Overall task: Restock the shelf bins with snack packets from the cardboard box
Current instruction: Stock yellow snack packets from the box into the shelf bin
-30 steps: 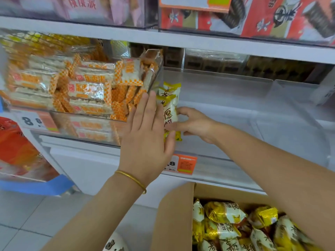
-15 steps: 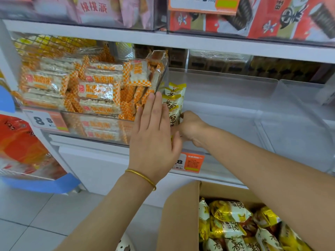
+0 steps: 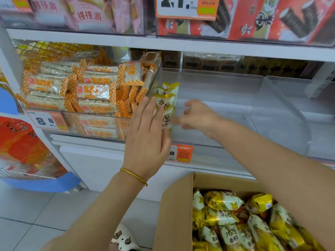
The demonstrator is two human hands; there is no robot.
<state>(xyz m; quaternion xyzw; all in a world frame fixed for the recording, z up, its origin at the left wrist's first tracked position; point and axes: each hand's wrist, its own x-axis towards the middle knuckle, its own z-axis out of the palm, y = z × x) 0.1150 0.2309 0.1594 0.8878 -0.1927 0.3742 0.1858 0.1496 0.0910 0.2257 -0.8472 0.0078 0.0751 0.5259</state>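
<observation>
Restock barely started: few snack packets (image 3: 167, 104) at left edge of clear bin (image 3: 217, 87), cardboard box (image 3: 174, 214) near full; left hand (image 3: 146, 134) fingers flat bracing them, right hand (image 3: 197, 116) fingers spread, empty.

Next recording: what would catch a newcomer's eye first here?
The left hand, fingers flat, props upright yellow-and-white packets at the left end of the clear bin, while the blurred right hand hovers open beside them. Lower right, the cardboard box holds many more gold packets; further left lies a heap of orange-checked packets.
</observation>
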